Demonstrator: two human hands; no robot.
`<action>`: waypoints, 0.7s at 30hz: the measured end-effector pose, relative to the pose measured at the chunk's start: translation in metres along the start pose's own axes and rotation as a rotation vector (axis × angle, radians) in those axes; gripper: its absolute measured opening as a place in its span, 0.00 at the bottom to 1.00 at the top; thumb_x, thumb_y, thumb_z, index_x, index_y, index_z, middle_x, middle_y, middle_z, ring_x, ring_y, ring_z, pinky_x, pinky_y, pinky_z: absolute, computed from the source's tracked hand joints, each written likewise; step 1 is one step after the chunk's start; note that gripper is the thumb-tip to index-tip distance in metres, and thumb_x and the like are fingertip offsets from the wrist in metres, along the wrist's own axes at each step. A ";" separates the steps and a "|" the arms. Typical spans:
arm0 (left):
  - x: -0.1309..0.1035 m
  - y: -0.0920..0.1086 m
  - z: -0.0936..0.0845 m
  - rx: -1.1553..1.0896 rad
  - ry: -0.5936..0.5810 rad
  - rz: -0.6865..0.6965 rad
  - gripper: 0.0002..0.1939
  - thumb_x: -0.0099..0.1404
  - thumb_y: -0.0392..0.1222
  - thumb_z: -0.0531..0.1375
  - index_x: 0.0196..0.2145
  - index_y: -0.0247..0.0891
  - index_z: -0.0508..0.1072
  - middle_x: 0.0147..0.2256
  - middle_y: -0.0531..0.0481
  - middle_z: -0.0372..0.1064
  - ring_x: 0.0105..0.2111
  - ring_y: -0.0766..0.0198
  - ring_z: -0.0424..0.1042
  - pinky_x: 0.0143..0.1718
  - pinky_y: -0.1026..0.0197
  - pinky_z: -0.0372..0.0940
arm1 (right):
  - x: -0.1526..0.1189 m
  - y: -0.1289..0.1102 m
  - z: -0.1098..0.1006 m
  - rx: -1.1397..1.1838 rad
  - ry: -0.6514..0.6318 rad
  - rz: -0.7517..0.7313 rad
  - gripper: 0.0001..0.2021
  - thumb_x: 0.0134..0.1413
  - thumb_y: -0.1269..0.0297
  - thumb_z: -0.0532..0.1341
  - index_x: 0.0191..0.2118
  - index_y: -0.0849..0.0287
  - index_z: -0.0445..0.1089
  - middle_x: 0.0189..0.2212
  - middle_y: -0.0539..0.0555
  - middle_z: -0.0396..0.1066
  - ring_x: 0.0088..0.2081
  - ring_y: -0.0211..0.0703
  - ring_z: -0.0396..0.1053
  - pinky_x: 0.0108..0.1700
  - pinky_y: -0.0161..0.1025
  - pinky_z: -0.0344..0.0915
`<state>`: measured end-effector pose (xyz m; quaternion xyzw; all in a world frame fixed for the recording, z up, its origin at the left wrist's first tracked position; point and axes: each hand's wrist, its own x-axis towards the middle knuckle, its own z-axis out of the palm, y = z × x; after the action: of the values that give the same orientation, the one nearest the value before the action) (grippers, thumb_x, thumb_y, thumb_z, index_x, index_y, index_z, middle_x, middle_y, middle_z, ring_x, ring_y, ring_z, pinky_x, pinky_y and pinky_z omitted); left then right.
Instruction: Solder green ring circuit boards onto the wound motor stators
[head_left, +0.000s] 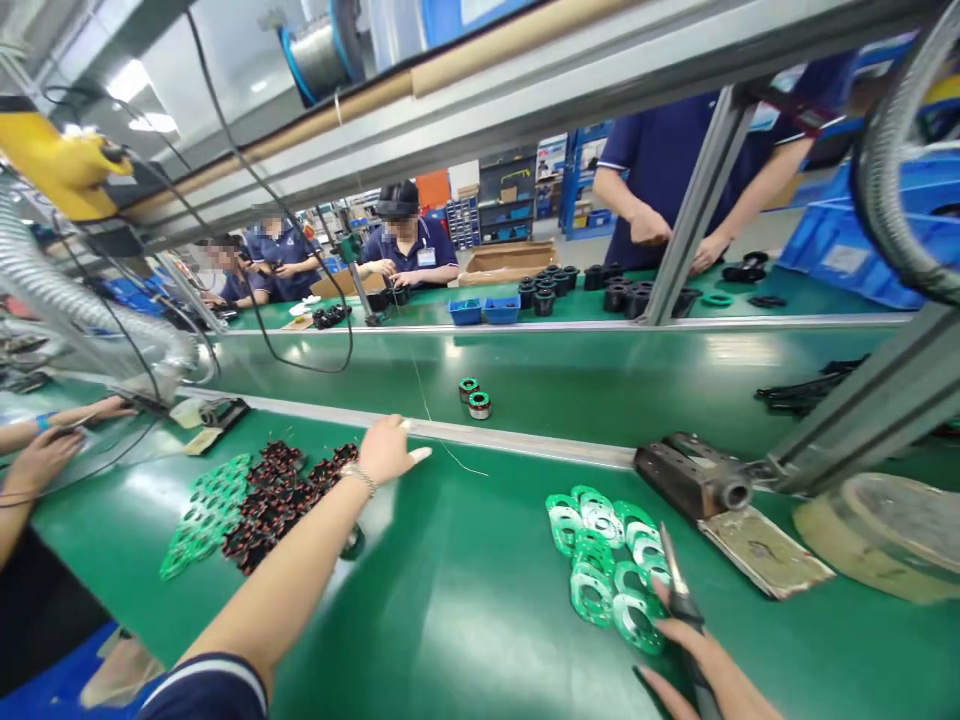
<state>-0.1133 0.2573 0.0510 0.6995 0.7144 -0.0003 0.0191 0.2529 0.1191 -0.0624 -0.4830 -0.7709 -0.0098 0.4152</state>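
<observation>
My left hand [386,450] reaches to the metal rail [517,440] at the bench's far side. Its thumb sticks out, apart from the other fingers, which are partly hidden; I see nothing in it. A thin wire [421,385] hangs down just right of it. In my right hand [705,650], at the lower right, is a soldering iron [684,600], its tip pointing up and away. Beside the tip lie several green ring-shaped circuit boards [592,590]. Black cores with copper-coloured windings [277,500] are heaped left of my left forearm.
Beyond the rail, two wound cores topped with green rings [479,404] stand on a green belt. A dark metal iron holder [694,478], a sponge tray [765,550] and a round tub [885,535] are at right. More green boards [206,510] and another person's hands [45,460] are left.
</observation>
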 end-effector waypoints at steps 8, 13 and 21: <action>-0.042 -0.064 -0.003 0.076 -0.141 0.054 0.27 0.52 0.45 0.61 0.50 0.37 0.66 0.47 0.39 0.64 0.47 0.47 0.65 0.48 0.52 0.59 | 0.013 -0.013 -0.018 -0.092 -0.198 -0.060 0.13 0.57 0.60 0.52 0.45 0.59 0.61 0.45 0.64 0.69 0.42 0.51 0.72 0.42 0.46 0.71; -0.066 -0.032 0.003 0.038 -0.202 0.312 0.25 0.47 0.44 0.66 0.45 0.42 0.70 0.48 0.44 0.65 0.49 0.50 0.65 0.51 0.55 0.58 | 0.012 -0.020 -0.019 -0.046 -0.237 0.004 0.11 0.54 0.66 0.54 0.44 0.58 0.61 0.44 0.61 0.69 0.43 0.48 0.72 0.43 0.45 0.70; -0.127 0.024 0.006 0.015 -0.109 0.518 0.23 0.44 0.46 0.67 0.40 0.42 0.71 0.55 0.44 0.60 0.60 0.43 0.46 0.57 0.37 0.38 | 0.013 -0.025 -0.019 -0.052 -0.244 -0.099 0.10 0.53 0.71 0.54 0.43 0.60 0.62 0.38 0.61 0.71 0.41 0.49 0.71 0.40 0.46 0.71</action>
<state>-0.0863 0.1307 0.0492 0.8581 0.5093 -0.0385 0.0517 0.2432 0.1077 -0.0317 -0.4526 -0.8381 0.0086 0.3045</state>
